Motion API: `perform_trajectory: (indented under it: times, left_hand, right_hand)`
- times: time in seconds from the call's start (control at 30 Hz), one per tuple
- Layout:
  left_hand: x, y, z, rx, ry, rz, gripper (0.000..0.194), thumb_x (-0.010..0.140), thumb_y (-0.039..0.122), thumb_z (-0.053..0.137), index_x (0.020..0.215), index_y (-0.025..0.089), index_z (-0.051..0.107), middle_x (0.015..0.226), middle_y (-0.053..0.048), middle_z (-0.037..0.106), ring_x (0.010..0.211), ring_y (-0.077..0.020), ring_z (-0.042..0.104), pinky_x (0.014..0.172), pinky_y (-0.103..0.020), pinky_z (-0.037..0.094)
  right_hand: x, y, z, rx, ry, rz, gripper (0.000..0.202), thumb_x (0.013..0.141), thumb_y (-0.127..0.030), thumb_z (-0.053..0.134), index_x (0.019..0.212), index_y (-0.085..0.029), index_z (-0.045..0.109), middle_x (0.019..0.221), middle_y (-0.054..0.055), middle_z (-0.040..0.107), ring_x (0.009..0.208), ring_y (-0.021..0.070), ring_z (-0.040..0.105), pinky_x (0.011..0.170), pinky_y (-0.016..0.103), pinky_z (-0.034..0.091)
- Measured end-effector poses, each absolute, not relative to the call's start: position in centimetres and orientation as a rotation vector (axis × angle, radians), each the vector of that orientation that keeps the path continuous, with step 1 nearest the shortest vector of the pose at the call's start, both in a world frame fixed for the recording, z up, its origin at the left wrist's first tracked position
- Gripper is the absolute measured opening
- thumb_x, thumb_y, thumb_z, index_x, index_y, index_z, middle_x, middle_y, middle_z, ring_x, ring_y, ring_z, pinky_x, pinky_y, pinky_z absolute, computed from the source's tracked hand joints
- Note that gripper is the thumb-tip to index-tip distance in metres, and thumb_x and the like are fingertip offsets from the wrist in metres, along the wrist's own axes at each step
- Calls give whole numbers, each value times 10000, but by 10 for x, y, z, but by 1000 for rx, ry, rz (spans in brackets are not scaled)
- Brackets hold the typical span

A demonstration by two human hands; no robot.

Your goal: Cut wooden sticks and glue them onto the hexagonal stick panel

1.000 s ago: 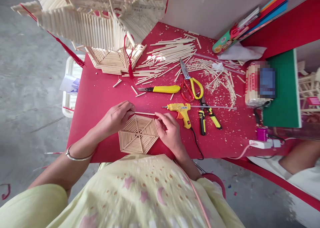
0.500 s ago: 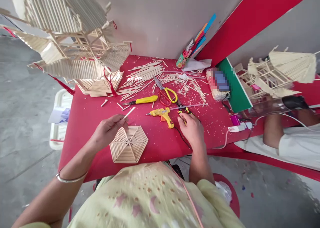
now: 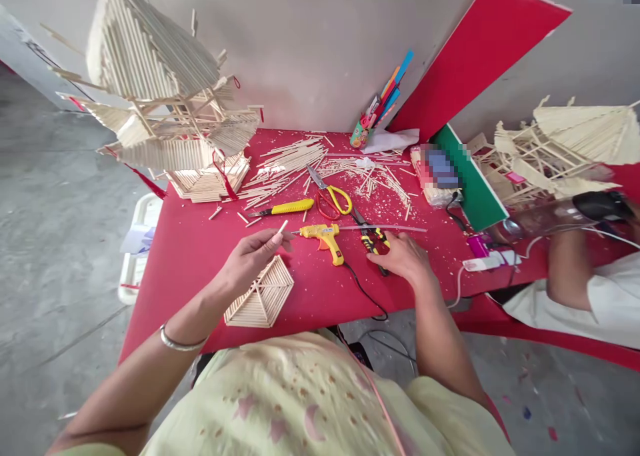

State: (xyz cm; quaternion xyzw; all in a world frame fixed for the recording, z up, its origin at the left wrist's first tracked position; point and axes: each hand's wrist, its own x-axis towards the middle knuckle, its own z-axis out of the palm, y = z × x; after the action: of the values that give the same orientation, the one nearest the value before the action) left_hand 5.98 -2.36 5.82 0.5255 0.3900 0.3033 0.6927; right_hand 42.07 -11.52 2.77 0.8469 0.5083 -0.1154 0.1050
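My left hand (image 3: 255,256) is closed in a pinch on a short wooden stick (image 3: 283,227), close to the nozzle of the yellow glue gun (image 3: 320,236). Below that hand lies a hexagonal panel (image 3: 265,296) of thin sticks, partly covered by it. My right hand (image 3: 407,259) rests at the black-and-yellow pliers (image 3: 371,243), thumb and fingers apart around the handle side; it appears to touch them without gripping. Farther back are yellow-and-red-handled scissors (image 3: 337,197) and a yellow utility knife (image 3: 291,207).
A stick-built pagoda model (image 3: 170,129) stands at the back left. Loose sticks (image 3: 290,159) and scraps litter the red table (image 3: 185,256). A pen holder (image 3: 361,133) stands by the wall. At right are a green board (image 3: 475,183), a power strip (image 3: 490,261) and another person's arm (image 3: 570,269).
My left hand has moved right with the stick, toward the glue gun nozzle. My right hand has shifted right and its fingers have spread, leaving more of the pliers visible. The view has shifted slightly.
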Motion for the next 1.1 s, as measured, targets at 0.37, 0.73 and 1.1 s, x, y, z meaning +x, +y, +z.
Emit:
perform_trajectory:
  times: [0.37,0.73,1.1]
  left_hand:
    - [65,-13,50,1031,791,803,352,857,427,784,1096,177,715,814,-58,743,475,-56,391,457,-221,253]
    - [44,2,59,1041,873,1016,369,831,471,826,1037,170,763,732,-40,703,520,-68,409,482,-223,299]
    - [43,23,43,1182,755,1016,271,932,448,746,979,182,754,763,-26,675,574,-67,445,547,-217,347]
  right_hand:
    - [362,-48,67,2420,2114,-279,458,1066,-399,425,1482,-260,554,1280,100,744,1121,252,718,947,354,531]
    - [368,65,57,2387,1854,-194,772,932,-363,640,1615,-136,361,1276,225,715,1178,381,687,952,453,525]
    - [280,-48,84,2189,2914,-575,636,918,-636,693,1379,-212,587,1052,92,706,906,238,666,833,375,542]
